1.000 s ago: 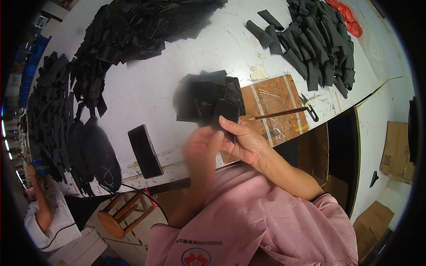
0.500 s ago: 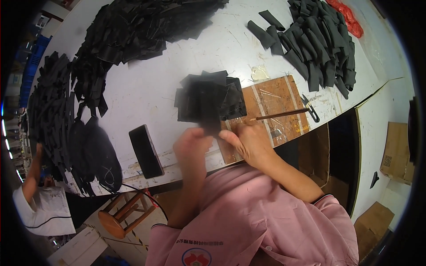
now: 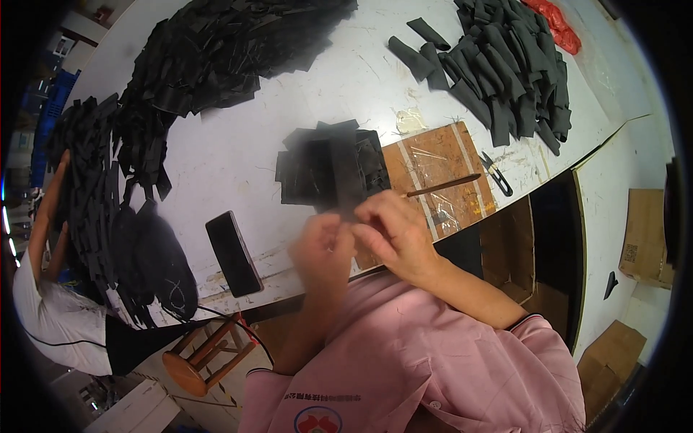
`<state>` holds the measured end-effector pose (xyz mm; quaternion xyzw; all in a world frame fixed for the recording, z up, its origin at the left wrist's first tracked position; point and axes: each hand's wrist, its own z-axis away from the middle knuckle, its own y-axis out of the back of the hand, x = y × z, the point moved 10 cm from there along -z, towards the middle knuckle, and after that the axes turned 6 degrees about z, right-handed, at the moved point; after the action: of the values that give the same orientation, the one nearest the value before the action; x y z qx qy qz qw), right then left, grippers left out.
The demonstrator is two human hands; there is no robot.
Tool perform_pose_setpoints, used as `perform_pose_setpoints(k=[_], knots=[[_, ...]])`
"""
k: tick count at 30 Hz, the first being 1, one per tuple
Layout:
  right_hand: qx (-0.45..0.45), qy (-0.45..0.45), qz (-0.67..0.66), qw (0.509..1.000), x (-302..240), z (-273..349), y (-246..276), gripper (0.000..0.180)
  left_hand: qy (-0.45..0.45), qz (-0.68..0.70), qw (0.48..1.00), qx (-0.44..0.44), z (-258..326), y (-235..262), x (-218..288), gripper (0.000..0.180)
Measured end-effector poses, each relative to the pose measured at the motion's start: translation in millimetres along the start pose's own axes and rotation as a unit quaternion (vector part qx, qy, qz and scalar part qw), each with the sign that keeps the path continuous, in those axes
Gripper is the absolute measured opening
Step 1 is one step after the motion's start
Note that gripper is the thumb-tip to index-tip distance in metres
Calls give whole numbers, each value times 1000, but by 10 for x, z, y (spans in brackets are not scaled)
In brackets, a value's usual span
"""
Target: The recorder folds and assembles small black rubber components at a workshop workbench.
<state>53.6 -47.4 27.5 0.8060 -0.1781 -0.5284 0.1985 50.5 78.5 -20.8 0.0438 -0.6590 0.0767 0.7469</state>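
Observation:
A long black fabric strip (image 3: pixel 348 169) stretches from my hands over a small stack of black fabric pieces (image 3: pixel 307 169). Its near end is between my fingers. My right hand (image 3: pixel 398 232) pinches that end between thumb and fingers. Close against it, my left hand (image 3: pixel 323 249) is blurred by motion, with its fingers curled in at the same end of the strip. A wooden board (image 3: pixel 444 162) with clear tape lies under my right hand's side, and on it rests a thin brown pointed stick (image 3: pixel 444 185).
Small black thread snips (image 3: pixel 497 175) lie beside the board. Rolled dark fabric pieces (image 3: pixel 505 72) are piled far right, near a red plastic bag (image 3: pixel 554 25). Black fabric heaps (image 3: pixel 209 65) cover the far left. A phone (image 3: pixel 234 254) lies left; a co-worker (image 3: pixel 61 289) reaches into the left pile.
My hands have come closer together at the strip's end, the right fingers curling in more. The strip now lies farther across the stack. The co-worker's arm has reached farther over the left pile.

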Motion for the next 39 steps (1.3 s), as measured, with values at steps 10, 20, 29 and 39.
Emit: perform_pose_setpoints(k=[10,20,29,39], knots=[[-19,33,20,999,-35,-17,-18,13,-200,-237,951,-3,122,-120,183,7],[12,-99,-23,995,370,46,-59,12,156,302,939,-58,-109,-169,-328,18],[-76,-372,-568,730,634,300,-574,5,-286,-226,925,104,56,-75,492,24],[-107,-269,-394,872,466,220,-408,14,-152,-72,986,-17,-4,8,283,33]])
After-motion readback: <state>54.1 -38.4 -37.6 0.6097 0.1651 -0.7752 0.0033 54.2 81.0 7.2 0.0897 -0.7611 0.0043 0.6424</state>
